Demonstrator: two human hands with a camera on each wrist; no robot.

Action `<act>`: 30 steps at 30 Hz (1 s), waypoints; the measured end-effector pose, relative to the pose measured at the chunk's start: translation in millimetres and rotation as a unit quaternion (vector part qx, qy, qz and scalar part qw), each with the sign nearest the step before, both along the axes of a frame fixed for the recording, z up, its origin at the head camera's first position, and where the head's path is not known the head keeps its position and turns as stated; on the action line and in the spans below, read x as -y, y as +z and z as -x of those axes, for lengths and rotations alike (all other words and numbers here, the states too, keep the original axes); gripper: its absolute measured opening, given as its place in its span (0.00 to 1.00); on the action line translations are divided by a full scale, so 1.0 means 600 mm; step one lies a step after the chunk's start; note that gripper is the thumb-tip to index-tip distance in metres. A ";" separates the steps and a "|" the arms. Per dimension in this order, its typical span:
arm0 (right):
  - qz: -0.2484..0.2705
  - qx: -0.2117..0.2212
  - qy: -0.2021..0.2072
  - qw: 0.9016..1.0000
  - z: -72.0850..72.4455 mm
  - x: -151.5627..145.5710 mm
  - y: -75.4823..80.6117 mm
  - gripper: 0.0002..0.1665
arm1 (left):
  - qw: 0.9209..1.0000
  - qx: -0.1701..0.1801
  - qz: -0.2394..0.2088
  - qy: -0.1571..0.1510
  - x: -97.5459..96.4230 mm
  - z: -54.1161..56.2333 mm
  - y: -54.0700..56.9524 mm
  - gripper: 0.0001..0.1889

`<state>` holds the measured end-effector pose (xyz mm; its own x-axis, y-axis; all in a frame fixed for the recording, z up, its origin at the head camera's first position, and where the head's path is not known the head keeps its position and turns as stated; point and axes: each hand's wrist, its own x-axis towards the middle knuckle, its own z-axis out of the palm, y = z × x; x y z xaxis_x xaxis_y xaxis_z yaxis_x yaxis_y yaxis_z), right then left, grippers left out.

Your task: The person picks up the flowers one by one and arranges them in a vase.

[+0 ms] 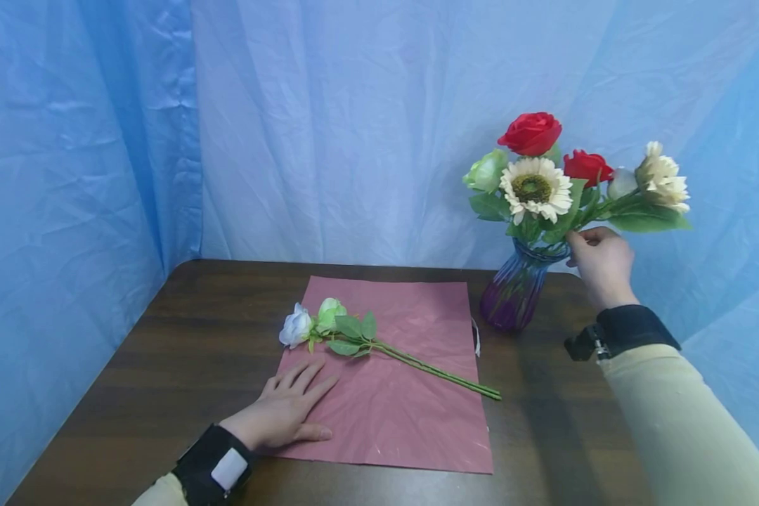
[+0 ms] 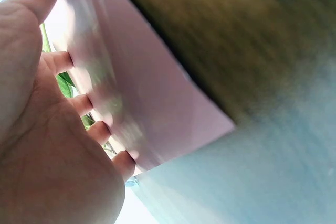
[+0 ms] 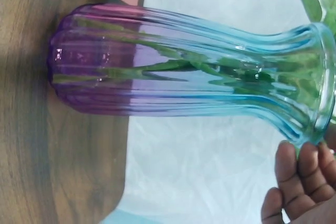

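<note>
My left hand [image 1: 281,411] lies with fingers spread on a pink sheet of wrapping paper [image 1: 417,436], pressing near its left edge. Beyond those fingertips, a white rose [image 1: 296,326] and a pale green rose [image 1: 331,314] lie on the sheet, stems pointing right. At the right, a ribbed blue-and-purple glass vase [image 1: 512,292] holds red roses [image 1: 531,133], cream sunflowers [image 1: 531,188] and other blooms. At its rim my right hand [image 1: 604,263] has curled fingers and seems to pinch a flower stem; the exact contact is hidden. In the right wrist view, stems [image 3: 173,66] show through the glass.
Everything stands on a dark wooden table [image 1: 164,337]. Blue cloth [image 1: 354,140] hangs behind and at both sides. A white cord [image 1: 476,337] lies at the sheet's right edge, left of the vase.
</note>
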<state>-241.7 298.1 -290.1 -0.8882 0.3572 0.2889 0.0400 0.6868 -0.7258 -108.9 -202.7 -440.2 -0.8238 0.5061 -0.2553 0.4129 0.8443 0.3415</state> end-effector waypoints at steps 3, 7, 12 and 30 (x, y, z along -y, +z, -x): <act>0.011 -0.006 0.004 1.000 -0.004 0.002 -0.002 0.26 | 1.000 0.000 -0.001 -0.004 0.003 0.003 0.001 0.47; 0.006 -0.016 -0.005 1.000 -0.012 0.005 -0.002 0.23 | 1.000 -0.002 -0.001 -0.009 0.006 0.007 0.002 0.47; -0.015 -0.069 -0.003 0.998 -0.024 0.021 -0.002 0.17 | 1.000 -0.003 0.005 -0.010 0.009 0.012 0.003 0.47; -0.012 -0.020 0.105 0.994 -0.062 0.125 -0.008 0.23 | 1.000 -0.001 0.016 -0.016 0.024 0.028 0.003 0.47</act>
